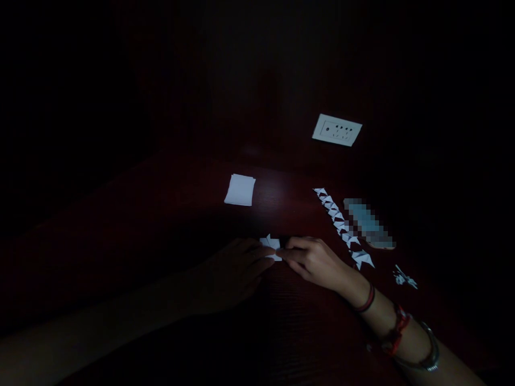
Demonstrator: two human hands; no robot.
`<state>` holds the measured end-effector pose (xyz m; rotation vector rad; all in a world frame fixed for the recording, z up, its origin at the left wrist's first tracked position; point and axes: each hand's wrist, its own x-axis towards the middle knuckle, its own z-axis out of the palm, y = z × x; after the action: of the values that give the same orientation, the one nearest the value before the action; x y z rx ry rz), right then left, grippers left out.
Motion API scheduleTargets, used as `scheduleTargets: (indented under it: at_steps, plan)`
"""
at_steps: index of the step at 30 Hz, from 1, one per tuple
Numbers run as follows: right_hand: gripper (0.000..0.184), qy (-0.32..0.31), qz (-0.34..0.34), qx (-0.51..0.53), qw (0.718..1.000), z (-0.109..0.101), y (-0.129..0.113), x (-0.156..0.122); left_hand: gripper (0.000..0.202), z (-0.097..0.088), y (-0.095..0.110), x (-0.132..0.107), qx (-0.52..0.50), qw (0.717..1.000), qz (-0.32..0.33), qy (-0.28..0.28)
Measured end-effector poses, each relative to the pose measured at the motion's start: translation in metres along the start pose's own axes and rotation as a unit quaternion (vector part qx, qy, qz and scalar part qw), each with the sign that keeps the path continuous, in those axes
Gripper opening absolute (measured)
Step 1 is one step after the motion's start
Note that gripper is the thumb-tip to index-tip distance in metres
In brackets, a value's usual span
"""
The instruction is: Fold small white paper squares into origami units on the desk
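Observation:
A small white piece of folded paper lies low on the dark red table, with a pointed flap standing up at its top edge. From the left, my left hand, in deep shadow, holds the paper with its fingertips. My right hand meets it from the other side, index finger stretched across the paper and the other fingers curled. The fingertips of both hands nearly touch over it. Further right, a row of folded white paper pieces runs slantwise away from me.
A stack of white paper squares lies beyond my hands. Right of the row rests a blurred-out phone-like object; nearer is a small pile of white scraps. A socket plate is at the back. Surroundings are very dark.

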<state>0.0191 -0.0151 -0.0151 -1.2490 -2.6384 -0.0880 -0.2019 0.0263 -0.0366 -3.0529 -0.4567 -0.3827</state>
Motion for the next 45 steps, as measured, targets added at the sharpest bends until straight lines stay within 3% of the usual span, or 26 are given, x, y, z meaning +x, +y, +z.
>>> scheduleTargets:
  at_steps: [6,18,27,32,40,45]
  plan:
    - [0.025,-0.008,0.009,0.003,1.0,0.001,0.0,0.002,0.039,0.003,-0.001,0.0,-0.009,0.999,0.002,0.033]
    - [0.023,-0.045,0.01,0.012,0.999,-0.008,0.006,-0.006,0.036,0.002,-0.001,0.001,0.005,1.0,-0.001,0.022]
    - [0.029,0.008,0.031,0.041,0.999,-0.005,0.017,-0.009,0.038,0.006,-0.003,-0.002,-0.023,0.999,0.001,0.042]
    - [0.036,-0.035,0.013,0.031,0.999,-0.003,0.011,-0.006,0.038,0.002,-0.002,-0.002,-0.038,0.999,0.002,0.032]
    - [0.033,-0.048,0.007,0.024,0.999,-0.005,0.008,-0.004,0.037,-0.008,0.001,0.001,-0.056,0.998,-0.01,0.005]
    - [0.027,-0.042,0.02,0.023,0.999,-0.006,0.012,-0.006,0.035,0.0,-0.003,-0.001,-0.051,0.998,-0.013,0.025]
